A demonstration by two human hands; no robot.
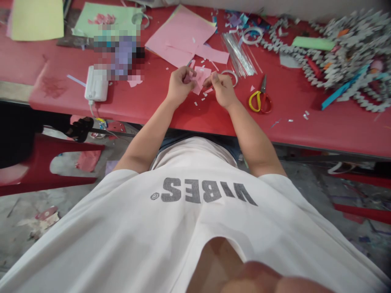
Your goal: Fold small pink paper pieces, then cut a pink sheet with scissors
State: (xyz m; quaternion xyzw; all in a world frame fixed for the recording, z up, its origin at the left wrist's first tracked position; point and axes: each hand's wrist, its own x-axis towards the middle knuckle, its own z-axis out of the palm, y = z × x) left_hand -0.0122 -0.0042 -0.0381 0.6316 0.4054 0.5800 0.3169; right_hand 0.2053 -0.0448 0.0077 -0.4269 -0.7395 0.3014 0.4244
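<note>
My left hand point(179, 88) is closed in a pinch at the left edge of a small pink paper piece point(201, 78). On the other side of that piece, my right hand point(225, 90) has its thumb and fingers pressed together; what they hold is too small to make out. Little paper scraps point(196, 103) lie on the red tabletop point(210, 120) around both hands. A roll of tape point(231, 77) sits just behind my right hand. Scissors point(260, 97) with one yellow and one red handle lie to the right of it.
Large pink sheets point(180, 34) lie behind my hands, with clear plastic strips point(239, 55) beside them. Grey scalloped garlands point(351, 49) are heaped at the right. A white power bank point(96, 84) with a cable is at the left. A red chair point(55, 162) stands below the table's left edge.
</note>
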